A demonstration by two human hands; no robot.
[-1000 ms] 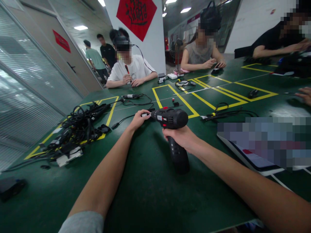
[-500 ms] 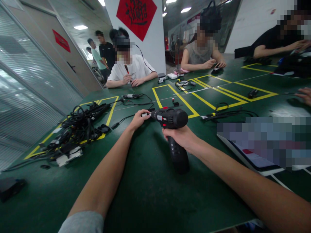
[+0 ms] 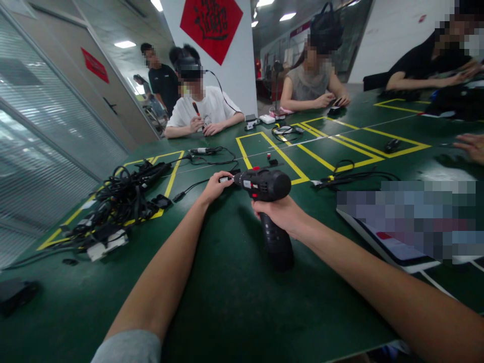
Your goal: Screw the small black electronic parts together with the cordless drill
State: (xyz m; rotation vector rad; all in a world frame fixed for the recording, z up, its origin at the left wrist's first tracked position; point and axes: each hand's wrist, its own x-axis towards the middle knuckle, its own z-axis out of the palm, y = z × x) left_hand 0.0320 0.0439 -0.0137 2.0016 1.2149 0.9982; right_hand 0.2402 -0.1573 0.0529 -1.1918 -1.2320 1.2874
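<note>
A black cordless drill (image 3: pixel 266 184) with red marks is gripped by my right hand (image 3: pixel 278 210), my fingers wrapped round its handle below the body. Its chuck points left, and the tip meets or nearly meets a small black piece with a white label (image 3: pixel 226 178). My left hand (image 3: pixel 216 187) is closed on that labelled piece at the table surface; its exact kind cannot be made out. A thin black cable (image 3: pixel 194 185) runs leftward from beside my left fingers. Where the bit touches is hidden by the hand and chuck.
Tangled black cables and adapters (image 3: pixel 124 201) lie to the left on the green table (image 3: pixel 227 302). A laptop (image 3: pixel 393 247) stands at right, beside coiled cables (image 3: pixel 351 174). Small dark parts (image 3: pixel 273 162) lie beyond the drill. People sit across the table.
My hands and the drill hold nearly the same position; the view has shifted very slightly. In the background, a standing person in light green is no longer visible.
</note>
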